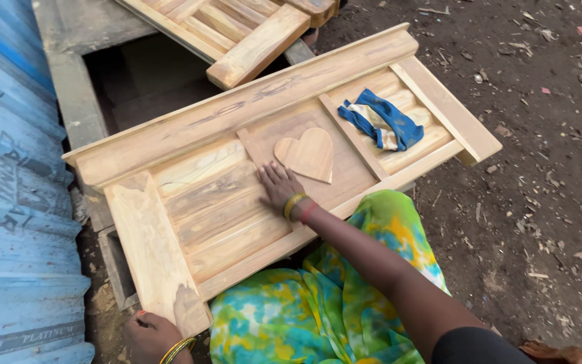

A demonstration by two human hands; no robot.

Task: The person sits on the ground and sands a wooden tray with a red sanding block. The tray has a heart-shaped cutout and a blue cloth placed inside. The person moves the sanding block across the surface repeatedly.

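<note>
Heart-shaped wooden piece (307, 154) lies just far-right of the right hand (280, 188), fingers flat and spread on the panel (223, 202); left hand (153, 335) grips the panel's near corner.

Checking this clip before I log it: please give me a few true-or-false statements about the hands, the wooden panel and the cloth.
1. The right hand lies flat on the wooden panel, just below the heart. True.
2. The left hand holds the cloth. False: it grips the panel's near corner; the cloth lies apart from both hands, on the panel's far end.
3. The heart is a raised wooden piece at the panel's middle. True.
4. The cloth is plain red. False: it is blue and off-white.
5. The panel lies flat on the dirt. False: it rests across the person's lap and a raised wooden frame.
</note>
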